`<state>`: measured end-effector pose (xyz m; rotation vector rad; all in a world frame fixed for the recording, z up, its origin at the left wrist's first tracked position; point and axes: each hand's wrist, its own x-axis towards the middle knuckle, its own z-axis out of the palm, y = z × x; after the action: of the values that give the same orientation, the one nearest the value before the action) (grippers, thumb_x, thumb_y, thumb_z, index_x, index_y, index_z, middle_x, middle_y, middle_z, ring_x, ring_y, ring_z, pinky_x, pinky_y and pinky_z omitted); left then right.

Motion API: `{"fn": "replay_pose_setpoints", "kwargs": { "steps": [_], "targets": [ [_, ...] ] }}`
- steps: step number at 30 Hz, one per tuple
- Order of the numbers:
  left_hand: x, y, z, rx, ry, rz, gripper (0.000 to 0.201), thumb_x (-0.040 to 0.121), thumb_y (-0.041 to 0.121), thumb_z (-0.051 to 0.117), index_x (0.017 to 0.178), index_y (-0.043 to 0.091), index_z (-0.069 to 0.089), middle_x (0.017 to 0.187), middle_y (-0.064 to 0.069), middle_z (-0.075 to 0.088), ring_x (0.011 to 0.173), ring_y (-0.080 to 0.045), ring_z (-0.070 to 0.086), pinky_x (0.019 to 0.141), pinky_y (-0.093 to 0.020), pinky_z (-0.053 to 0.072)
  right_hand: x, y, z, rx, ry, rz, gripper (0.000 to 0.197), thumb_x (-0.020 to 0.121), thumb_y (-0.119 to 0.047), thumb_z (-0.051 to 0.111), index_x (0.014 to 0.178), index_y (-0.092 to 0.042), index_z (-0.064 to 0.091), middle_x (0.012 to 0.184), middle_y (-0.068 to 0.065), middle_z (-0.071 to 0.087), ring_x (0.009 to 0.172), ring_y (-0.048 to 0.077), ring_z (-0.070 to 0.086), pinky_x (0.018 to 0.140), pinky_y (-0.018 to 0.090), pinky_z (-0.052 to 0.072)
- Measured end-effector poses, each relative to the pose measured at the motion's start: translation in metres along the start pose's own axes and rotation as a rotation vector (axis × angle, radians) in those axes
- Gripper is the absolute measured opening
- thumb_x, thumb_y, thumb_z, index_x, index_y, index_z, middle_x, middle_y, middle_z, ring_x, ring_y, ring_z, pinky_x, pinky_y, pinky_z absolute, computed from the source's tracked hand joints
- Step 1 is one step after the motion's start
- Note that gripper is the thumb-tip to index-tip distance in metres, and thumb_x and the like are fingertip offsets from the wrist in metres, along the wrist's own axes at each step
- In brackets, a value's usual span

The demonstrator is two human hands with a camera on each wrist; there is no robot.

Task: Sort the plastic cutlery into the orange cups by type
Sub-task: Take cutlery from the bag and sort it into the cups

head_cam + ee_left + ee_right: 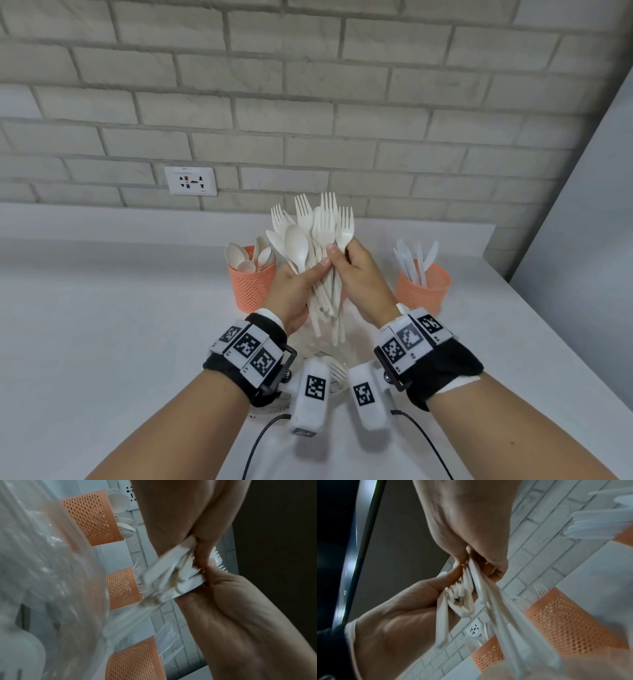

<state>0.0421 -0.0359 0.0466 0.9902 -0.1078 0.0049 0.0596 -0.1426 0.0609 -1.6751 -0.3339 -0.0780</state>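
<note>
Both hands hold one bundle of white plastic forks and spoons (pixel 313 233) upright above the counter. My left hand (pixel 313 270) grips the handles from the left. My right hand (pixel 337 253) pinches forks on the bundle's right side. The left orange cup (pixel 251 284) holds spoons. Knives stand in the right orange cup (pixel 423 289). The hands hide the middle cup in the head view. In the left wrist view the middle cup (pixel 121 588) holds forks. In the right wrist view my right hand (pixel 471 555) holds a few long handles apart from the rest.
A clear plastic container (pixel 329 346) stands on the white counter (pixel 120 325) right under the bundle, with a fork showing in it. The brick wall with a socket plate (pixel 190 180) rises behind the cups. A grey panel (pixel 582 240) bounds the right side.
</note>
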Motion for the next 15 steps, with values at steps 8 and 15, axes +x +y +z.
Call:
{"fn": "replay_pose_setpoints", "kwargs": {
  "steps": [8,15],
  "targets": [
    [0.000,0.011,-0.018,0.013,0.071,0.012,0.035,0.087,-0.002,0.056,0.122,-0.003,0.056,0.115,-0.021,0.064,0.100,-0.028,0.067,0.084,-0.036,0.057,0.007,0.009,0.021,0.004,0.040,0.044,0.030,0.079,-0.058,0.042,0.092,-0.040,0.062,0.108,0.003,0.065,0.118,0.026,0.051,0.100,0.049,0.044],
    [0.002,0.019,-0.035,-0.020,0.043,-0.096,0.031,0.089,-0.001,0.052,0.119,-0.007,0.056,0.097,-0.017,0.067,0.080,-0.024,0.070,0.075,-0.037,0.059,0.018,0.011,0.029,0.120,0.088,0.184,0.043,0.072,-0.060,0.048,0.091,-0.027,0.068,0.120,0.016,0.057,0.111,0.027,0.059,0.094,0.047,0.051]
  ]
}}
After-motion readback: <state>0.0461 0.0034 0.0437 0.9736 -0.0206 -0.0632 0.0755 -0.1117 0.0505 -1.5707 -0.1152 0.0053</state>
